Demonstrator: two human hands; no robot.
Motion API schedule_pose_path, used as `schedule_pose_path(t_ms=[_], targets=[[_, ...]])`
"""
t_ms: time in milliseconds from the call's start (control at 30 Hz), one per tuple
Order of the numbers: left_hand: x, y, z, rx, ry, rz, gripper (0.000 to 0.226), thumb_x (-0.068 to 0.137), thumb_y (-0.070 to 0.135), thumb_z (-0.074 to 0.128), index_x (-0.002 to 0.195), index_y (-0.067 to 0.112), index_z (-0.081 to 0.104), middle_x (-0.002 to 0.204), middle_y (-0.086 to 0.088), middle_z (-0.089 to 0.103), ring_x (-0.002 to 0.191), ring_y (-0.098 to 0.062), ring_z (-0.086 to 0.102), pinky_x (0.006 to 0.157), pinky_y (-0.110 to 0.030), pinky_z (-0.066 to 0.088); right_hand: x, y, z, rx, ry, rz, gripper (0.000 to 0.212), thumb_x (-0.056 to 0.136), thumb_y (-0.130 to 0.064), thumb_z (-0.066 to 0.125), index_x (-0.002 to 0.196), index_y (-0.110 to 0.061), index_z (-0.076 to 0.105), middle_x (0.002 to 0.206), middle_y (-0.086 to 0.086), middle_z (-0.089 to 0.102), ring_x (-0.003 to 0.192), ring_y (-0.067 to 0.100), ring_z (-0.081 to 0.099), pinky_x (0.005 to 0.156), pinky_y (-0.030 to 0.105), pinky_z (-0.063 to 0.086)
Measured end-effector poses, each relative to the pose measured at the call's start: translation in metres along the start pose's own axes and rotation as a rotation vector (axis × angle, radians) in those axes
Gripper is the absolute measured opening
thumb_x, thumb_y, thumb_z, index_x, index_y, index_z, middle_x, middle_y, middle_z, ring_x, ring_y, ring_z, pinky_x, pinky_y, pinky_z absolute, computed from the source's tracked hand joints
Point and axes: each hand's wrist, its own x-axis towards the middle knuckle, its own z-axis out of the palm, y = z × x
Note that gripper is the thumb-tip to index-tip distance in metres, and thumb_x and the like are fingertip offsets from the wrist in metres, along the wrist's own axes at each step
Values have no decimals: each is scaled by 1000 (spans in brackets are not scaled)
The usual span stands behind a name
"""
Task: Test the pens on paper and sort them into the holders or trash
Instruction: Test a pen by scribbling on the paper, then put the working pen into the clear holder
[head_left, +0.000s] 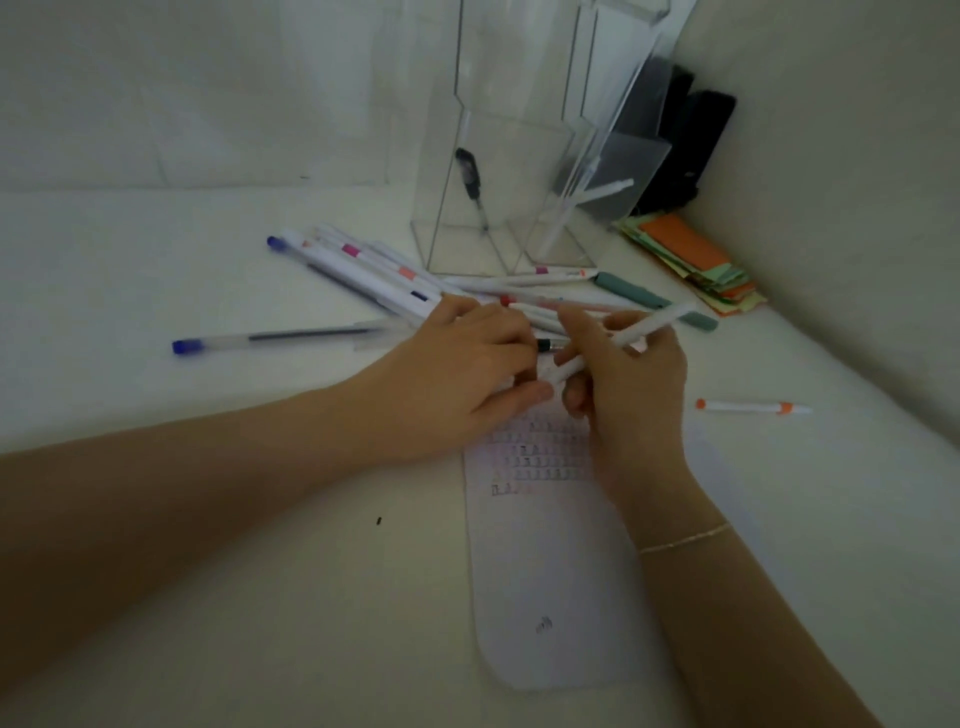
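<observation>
I see both hands meeting at the centre of the frame, over the top edge of the paper (550, 561), which lies on the white bench (156, 260) and carries rows of small test marks. The right hand (631, 384) grasps a white pen (623, 340) that slants up toward the right, while the left hand (457, 369) pinches the pen's lower end between thumb and fingers. Just behind them lies a loose pile of pens (395, 275), and a blue-capped pen (270, 340) sits apart at the left. In the upper middle stand two clear holders (498, 156), one with a black pen (471, 182), the other with a white pen (582, 208). An orange-tipped pen (753, 406) lies at the right
</observation>
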Motion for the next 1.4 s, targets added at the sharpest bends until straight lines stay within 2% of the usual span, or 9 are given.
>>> schedule_pose_path(t_ms=[167,533,700,867,900,1000,1133,1267,1400], targets=[[0,0,-2,-39,-3,-15,37,91,45,37,80,18,60,91,2,58,88,-17,54,86,-40,32,-6,-3,-3,24,96,-158,47,90,-8,61,126,-22,33,69,14,64,38,17,51,41,25,44],[-2,1,-1,2,-32,14,38,93,42,34,80,16,59,91,1,57,88,-19,54,86,-38,32,-6,-3,-6,-74,129,-227,30,90,-11,61,94,-25,34,66,14,61,35,18,50,35,22,41],[0,-2,-2,-30,65,-76,37,93,42,38,91,15,63,98,1,58,95,-17,53,89,-33,31,11,-33,-7,-88,31,-356,16,99,-10,43,110,-17,34,63,8,64,36,17,49,37,23,40],[-1,-10,3,80,138,-251,40,85,32,41,114,11,59,120,-7,54,107,-24,52,94,-36,33,95,-114,-4,-238,246,-632,20,94,-19,45,109,-5,43,68,-3,56,48,2,55,56,28,51],[-1,-12,4,111,114,-274,41,84,30,40,115,10,58,122,-8,54,108,-25,53,95,-37,34,107,-125,0,-280,201,-557,11,98,-18,41,98,-8,45,68,-4,50,46,-1,52,63,24,52],[-2,-13,7,174,37,-314,43,84,30,36,116,11,58,121,-7,56,108,-25,55,94,-40,37,136,-143,20,-417,59,-359,34,104,-12,25,72,-15,34,67,-3,33,45,-1,45,65,12,49],[-4,-13,9,205,-5,-342,45,84,33,31,114,12,59,117,-5,58,106,-24,56,94,-38,38,158,-131,44,-708,34,-659,5,98,-11,33,101,-11,29,76,4,46,66,17,52,62,38,50],[-5,-13,10,237,-15,-351,43,85,33,31,111,13,60,112,-3,60,103,-21,58,94,-36,36,168,-100,49,-1002,-54,-529,2,97,-13,35,99,-13,35,95,10,49,88,22,50,79,34,42],[-4,-13,9,251,-28,-352,44,84,33,32,111,12,60,109,-4,62,100,-21,59,93,-36,42,169,-91,53,-982,-136,-487,8,91,-6,46,96,-12,43,85,7,53,90,32,61,77,36,51]])
